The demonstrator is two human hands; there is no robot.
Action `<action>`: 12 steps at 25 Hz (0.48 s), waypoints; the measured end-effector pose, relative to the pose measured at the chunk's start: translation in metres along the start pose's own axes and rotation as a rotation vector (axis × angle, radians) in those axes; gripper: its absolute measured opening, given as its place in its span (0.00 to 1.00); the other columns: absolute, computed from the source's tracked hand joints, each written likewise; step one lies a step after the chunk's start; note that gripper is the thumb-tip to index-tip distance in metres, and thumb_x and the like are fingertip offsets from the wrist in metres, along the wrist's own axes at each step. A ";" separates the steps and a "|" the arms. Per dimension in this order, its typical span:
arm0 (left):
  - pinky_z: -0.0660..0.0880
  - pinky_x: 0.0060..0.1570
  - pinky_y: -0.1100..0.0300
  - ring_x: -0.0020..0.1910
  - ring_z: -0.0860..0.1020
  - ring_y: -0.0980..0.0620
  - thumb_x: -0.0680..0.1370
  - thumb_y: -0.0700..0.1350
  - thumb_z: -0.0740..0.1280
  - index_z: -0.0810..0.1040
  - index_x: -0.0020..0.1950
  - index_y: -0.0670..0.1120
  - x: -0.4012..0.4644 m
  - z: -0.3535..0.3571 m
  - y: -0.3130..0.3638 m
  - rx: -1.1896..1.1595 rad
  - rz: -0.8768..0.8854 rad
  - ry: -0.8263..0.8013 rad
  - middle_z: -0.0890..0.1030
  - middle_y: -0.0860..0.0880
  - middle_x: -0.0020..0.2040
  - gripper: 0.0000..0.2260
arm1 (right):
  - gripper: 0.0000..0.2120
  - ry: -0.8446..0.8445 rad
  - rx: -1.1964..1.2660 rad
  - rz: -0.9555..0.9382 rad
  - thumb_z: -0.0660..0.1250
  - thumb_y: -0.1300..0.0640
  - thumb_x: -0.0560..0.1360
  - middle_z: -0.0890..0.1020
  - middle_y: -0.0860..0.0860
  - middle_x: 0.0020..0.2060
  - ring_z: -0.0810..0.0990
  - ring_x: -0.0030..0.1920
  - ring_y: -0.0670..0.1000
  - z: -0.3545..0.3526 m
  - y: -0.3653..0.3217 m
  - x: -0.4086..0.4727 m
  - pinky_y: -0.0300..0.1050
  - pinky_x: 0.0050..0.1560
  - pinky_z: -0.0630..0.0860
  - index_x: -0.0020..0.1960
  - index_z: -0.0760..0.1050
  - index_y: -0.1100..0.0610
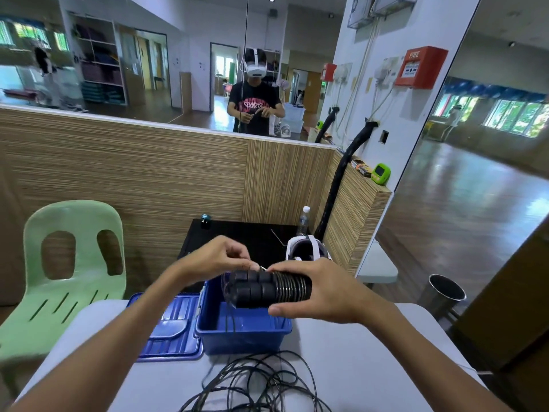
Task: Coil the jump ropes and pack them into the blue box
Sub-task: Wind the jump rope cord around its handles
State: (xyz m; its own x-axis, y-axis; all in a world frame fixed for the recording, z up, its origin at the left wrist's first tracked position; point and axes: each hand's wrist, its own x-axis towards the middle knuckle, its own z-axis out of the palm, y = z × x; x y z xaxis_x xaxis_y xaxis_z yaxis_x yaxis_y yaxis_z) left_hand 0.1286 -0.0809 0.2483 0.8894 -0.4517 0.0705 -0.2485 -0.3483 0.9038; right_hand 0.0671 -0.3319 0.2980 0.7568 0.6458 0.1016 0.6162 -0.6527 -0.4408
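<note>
My right hand [322,288] grips a pair of black jump rope handles [261,288], held side by side above the open blue box [242,337]. My left hand [221,257] pinches the thin cord at the top of the handles, fingers curled. A black cord hangs from the handles down into the box. A loose tangle of thin black jump rope [255,382] lies on the grey table in front of the box. The box's blue lid [172,328] lies open flat to its left.
A green plastic chair [68,263] stands at the left. Behind the box a black table [246,236] holds a white headset [307,248], a water bottle [303,221] and a small dark jar [205,220]. A metal bin [444,295] stands on the floor at the right.
</note>
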 end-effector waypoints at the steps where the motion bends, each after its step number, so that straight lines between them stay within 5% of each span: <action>1: 0.69 0.37 0.62 0.35 0.74 0.53 0.70 0.50 0.76 0.81 0.37 0.42 0.003 -0.008 0.013 0.047 -0.008 -0.050 0.79 0.46 0.35 0.11 | 0.30 -0.003 -0.086 -0.009 0.68 0.29 0.68 0.81 0.41 0.45 0.79 0.44 0.41 0.001 -0.001 -0.001 0.35 0.46 0.75 0.66 0.71 0.39; 7: 0.65 0.28 0.66 0.26 0.71 0.58 0.72 0.56 0.73 0.83 0.37 0.48 0.012 -0.026 0.080 0.653 0.069 -0.103 0.79 0.52 0.29 0.12 | 0.34 0.043 -0.580 0.011 0.58 0.25 0.70 0.83 0.50 0.47 0.81 0.49 0.54 0.016 -0.011 0.016 0.50 0.48 0.76 0.68 0.68 0.45; 12: 0.69 0.37 0.58 0.42 0.78 0.47 0.78 0.56 0.64 0.78 0.41 0.50 -0.010 0.015 0.107 1.102 0.095 0.226 0.79 0.51 0.41 0.12 | 0.31 0.159 -0.606 0.127 0.58 0.27 0.72 0.80 0.47 0.42 0.81 0.44 0.52 0.017 -0.008 0.031 0.45 0.36 0.72 0.68 0.67 0.44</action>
State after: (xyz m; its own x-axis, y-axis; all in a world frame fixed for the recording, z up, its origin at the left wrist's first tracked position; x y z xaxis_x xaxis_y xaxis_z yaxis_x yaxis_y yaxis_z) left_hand 0.0874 -0.1259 0.3375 0.8703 -0.3945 0.2949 -0.4221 -0.9059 0.0336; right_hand 0.0817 -0.2997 0.2898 0.8262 0.5126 0.2338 0.4988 -0.8584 0.1193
